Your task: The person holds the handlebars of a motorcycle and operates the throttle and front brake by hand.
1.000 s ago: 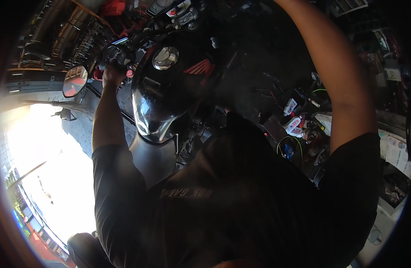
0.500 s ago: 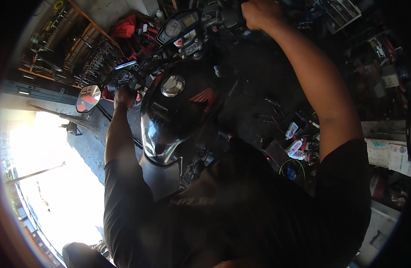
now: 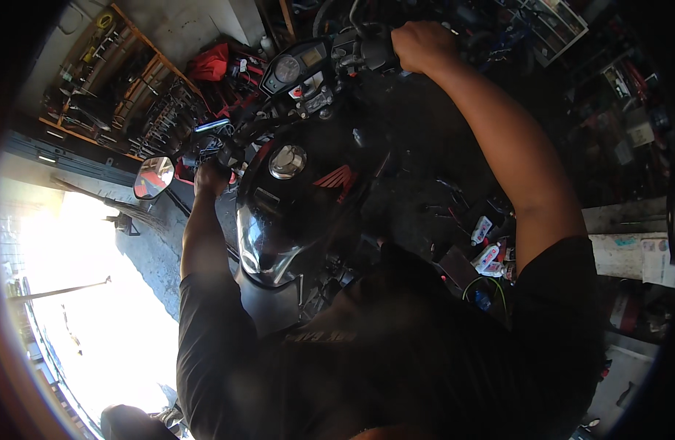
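A motorcycle stands beneath me, its dark, shiny fuel tank [image 3: 275,220] carrying a red wing emblem and a round silver filler cap [image 3: 288,162]. My left hand [image 3: 211,178] is closed round the left handlebar grip, dim in shadow. On the far right end of the bars, my right hand [image 3: 425,45] wraps the right handlebar grip, which its fingers mostly hide. Between the two grips sits the instrument cluster [image 3: 297,66]. A mirror [image 3: 153,177] sticks out beside my left hand, reflecting something red.
Tools hang on a wall rack [image 3: 161,125] at the far left, near a red cloth [image 3: 209,63]. A twig broom [image 3: 117,202] lies by the bright doorway. White bottles [image 3: 487,258], a green hose [image 3: 504,293] and hand tools lie on the dark floor at right.
The whole scene sits slightly lower in the picture, as my head view has shifted. Both hands stay closed on the handlebar grips.
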### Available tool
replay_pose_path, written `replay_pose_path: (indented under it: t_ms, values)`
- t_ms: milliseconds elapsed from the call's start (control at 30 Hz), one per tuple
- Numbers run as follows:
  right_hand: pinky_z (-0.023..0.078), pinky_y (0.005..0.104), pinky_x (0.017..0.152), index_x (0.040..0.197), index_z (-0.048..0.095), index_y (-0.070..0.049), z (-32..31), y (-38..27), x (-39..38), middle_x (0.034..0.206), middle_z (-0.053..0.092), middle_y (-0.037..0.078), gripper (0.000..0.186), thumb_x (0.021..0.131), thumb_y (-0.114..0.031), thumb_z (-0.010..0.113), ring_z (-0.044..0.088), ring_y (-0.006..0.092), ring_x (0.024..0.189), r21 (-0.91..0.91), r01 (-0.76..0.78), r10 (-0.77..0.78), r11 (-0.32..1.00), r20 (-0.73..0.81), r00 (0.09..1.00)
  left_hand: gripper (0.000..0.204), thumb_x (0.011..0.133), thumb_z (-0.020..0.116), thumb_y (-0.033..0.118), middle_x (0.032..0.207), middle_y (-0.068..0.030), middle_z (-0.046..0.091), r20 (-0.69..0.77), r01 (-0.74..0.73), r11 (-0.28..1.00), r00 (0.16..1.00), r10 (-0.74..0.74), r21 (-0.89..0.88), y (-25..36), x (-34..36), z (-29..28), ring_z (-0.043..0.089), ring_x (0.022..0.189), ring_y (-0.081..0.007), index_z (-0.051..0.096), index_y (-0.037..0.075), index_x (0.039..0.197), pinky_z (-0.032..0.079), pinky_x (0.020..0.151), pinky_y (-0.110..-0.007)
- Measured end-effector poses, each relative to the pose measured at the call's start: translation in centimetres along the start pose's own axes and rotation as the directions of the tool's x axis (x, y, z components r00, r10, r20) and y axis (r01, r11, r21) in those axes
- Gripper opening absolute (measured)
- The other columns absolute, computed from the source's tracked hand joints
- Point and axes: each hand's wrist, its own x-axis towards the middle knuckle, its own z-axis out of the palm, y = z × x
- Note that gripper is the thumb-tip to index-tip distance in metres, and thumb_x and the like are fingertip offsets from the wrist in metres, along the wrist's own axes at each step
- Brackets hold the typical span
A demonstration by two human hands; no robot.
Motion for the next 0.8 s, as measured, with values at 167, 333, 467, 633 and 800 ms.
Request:
replay_pose_path:
  t_ms: [167, 333, 467, 633, 800]
  values:
    - [0.062, 0.0470, 0.077, 0.096, 0.080, -0.010, -0.3, -0.1, 0.3, 0.098, 0.078, 0.013, 0.019, 0.077, -0.008, 0.075, 0.077, 0.0341, 0.094, 0.038, -0.017, 0.016, 0.999, 0.034, 0.999, 0.041, 0.082, 0.064, 0.031, 0.114, -0.0266, 0.072, -0.003, -0.001, 0.999, 1.000, 0.001, -0.044, 0.0, -0.3, -0.1, 0.067, 0.112, -0.0440, 0.071, 0.008, 0.115, 0.053, 0.097, -0.053]
    - [0.062, 0.0426, 0.074, 0.089, 0.080, -0.010, 0.9, 0.1, 0.1, 0.094, 0.078, 0.013, 0.013, 0.079, -0.007, 0.072, 0.077, 0.0314, 0.090, -0.011, 0.012, -0.012, 1.000, -0.041, 0.999, 0.041, 0.083, 0.063, 0.032, 0.114, -0.0259, 0.072, 0.002, -0.010, 1.000, 1.000, 0.010, 0.002, -0.3, 0.2, 0.3, 0.067, 0.112, -0.0444, 0.070, 0.009, 0.117, 0.054, 0.096, -0.053]
    - [0.062, 0.0405, 0.072, 0.085, 0.080, -0.010, 1.7, -0.1, -0.2, 0.092, 0.078, 0.013, 0.011, 0.080, -0.007, 0.071, 0.078, 0.0304, 0.087, -0.042, 0.007, -0.014, 0.999, -0.177, 0.984, 0.042, 0.083, 0.063, 0.032, 0.114, -0.0257, 0.072, -0.002, -0.002, 0.999, 1.000, 0.002, -0.042, -0.5, 0.2, 0.5, 0.067, 0.112, -0.0443, 0.070, 0.009, 0.117, 0.054, 0.096, -0.053]
    - [0.062, 0.0408, 0.075, 0.087, 0.080, -0.010, 0.7, 0.1, 0.1, 0.094, 0.078, 0.012, 0.012, 0.077, -0.008, 0.074, 0.077, 0.0299, 0.090, 0.013, 0.002, -0.002, 1.000, -0.049, 0.999, 0.041, 0.082, 0.065, 0.032, 0.114, -0.0256, 0.072, -0.006, -0.009, 1.000, 1.000, 0.009, -0.006, -0.7, 0.4, 0.6, 0.067, 0.112, -0.0439, 0.071, 0.009, 0.116, 0.054, 0.096, -0.053]
    - [0.062, 0.0404, 0.078, 0.089, 0.080, -0.009, -0.3, -0.2, 0.4, 0.096, 0.079, 0.012, 0.015, 0.075, -0.008, 0.076, 0.077, 0.0293, 0.093, 0.012, -0.015, 0.015, 1.000, 0.025, 1.000, 0.042, 0.081, 0.066, 0.030, 0.115, -0.0256, 0.072, 0.011, 0.003, 0.998, 1.000, -0.002, -0.062, -0.8, 0.4, 0.7, 0.067, 0.113, -0.0437, 0.072, 0.009, 0.116, 0.054, 0.097, -0.053]
